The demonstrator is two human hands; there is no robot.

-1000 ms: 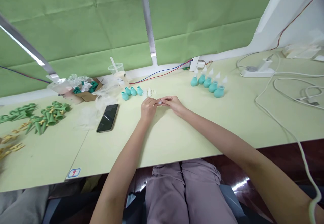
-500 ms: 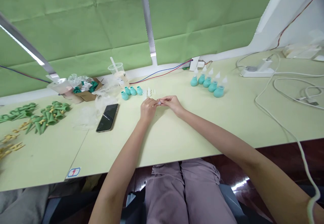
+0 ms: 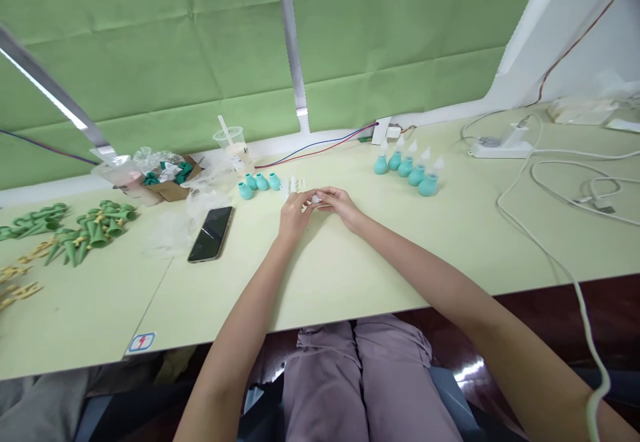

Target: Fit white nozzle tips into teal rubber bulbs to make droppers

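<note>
Small white plastic piece (image 3: 316,199) sits btwn both hands, right at the fingertips, just above the pale green surface (image 3: 350,269) near its middle. Left hand (image 3: 294,214) and right hand (image 3: 341,203) meet tip to tip over it. Grip: both pinched on the piece, thumb + forefinger pressed in from each side, other fingers loosely curled. Can't tell if the piece touches the surface.

Piece itself: tiny, whitish/translucent, mostly hidden by fingers, shape not readable.

Nearby:
- few more white tips (image 3: 294,183) standing just behind the hands
- three teal bulbs (image 3: 259,182) w/o tips, left of those
- five teal bulbs w/ white tips (image 3: 407,166) in a row, back right of the hands, well apart
- black phone (image 3: 211,233) lying flat to the left
- plastic cup w/ straw (image 3: 231,142) and open cardboard box (image 3: 173,179) w/ teal parts at the back left
- green cones (image 3: 90,232) scattered far left
- white cables (image 3: 550,175) + power strip (image 3: 500,145) far right
</note>
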